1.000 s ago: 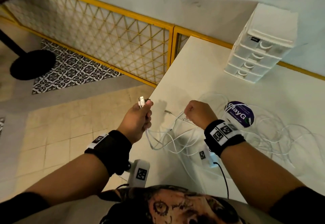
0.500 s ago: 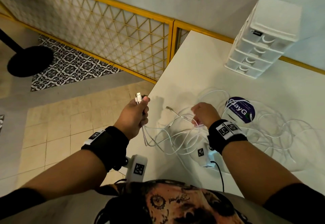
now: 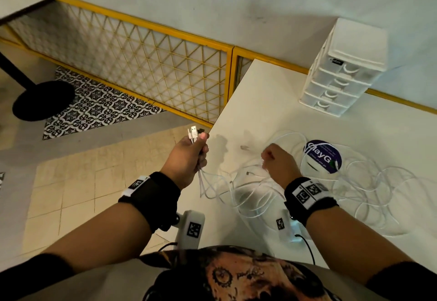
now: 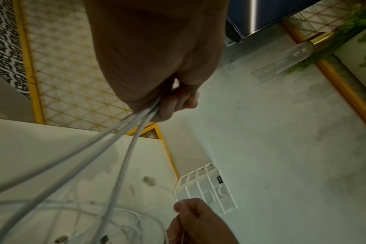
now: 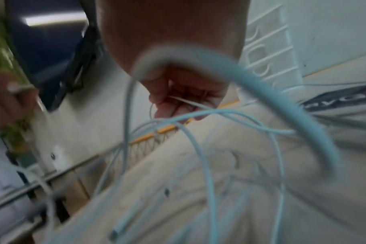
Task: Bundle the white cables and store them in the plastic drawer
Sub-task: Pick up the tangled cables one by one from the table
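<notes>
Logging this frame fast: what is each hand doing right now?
Left hand: closed, gripping several white cables just below their plug ends.
Right hand: closed, fingers pinching one cable strand.

The table [image 3: 279, 102] lies bare from its left edge to the drawer unit [image 3: 340, 71], which stands at the far edge against the wall [image 3: 236, 5], its fronts facing the bare stretch; loose cables [image 3: 369, 192] sprawl over the middle and right of the table, crossing a round purple sticker [image 3: 322, 156]; strands stretch taut between the left hand [image 3: 189, 159], held off the left edge, and the right hand [image 3: 280, 161], barring the near left corner.
</notes>
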Motion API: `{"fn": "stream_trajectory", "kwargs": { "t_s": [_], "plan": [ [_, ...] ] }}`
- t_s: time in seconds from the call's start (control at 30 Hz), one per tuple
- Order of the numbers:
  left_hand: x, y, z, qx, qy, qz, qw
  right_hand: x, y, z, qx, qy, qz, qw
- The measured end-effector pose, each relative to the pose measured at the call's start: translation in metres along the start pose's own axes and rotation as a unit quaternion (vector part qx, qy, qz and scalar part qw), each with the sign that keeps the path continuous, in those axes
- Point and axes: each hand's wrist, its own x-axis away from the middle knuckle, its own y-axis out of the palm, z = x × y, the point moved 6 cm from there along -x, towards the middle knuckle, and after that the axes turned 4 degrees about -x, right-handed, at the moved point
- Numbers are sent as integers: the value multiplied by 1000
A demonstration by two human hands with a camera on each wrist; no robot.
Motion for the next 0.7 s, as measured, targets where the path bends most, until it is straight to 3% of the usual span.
{"fn": "stream_trajectory", "kwargs": {
  "t_s": [0.2,0.33,0.43,0.57,0.63,0.7],
  "plan": [
    [-2,35,33,40,55,-71,995,48,-36,-76,-140,-129,61,980],
    [3,68,53,74,69,-129,986,75,-35,-113,-124,-190,52,973],
    [10,88,67,112,75,-171,976,87,-35,-124,-93,-172,64,979],
    [16,102,80,109,92,-196,970,97,-41,-126,-73,-109,31,991],
    [21,107,82,90,104,-212,967,103,-56,-129,-41,-111,81,990],
    [29,113,85,74,110,-243,961,113,-82,-137,-40,-138,195,970]
  ]
}}
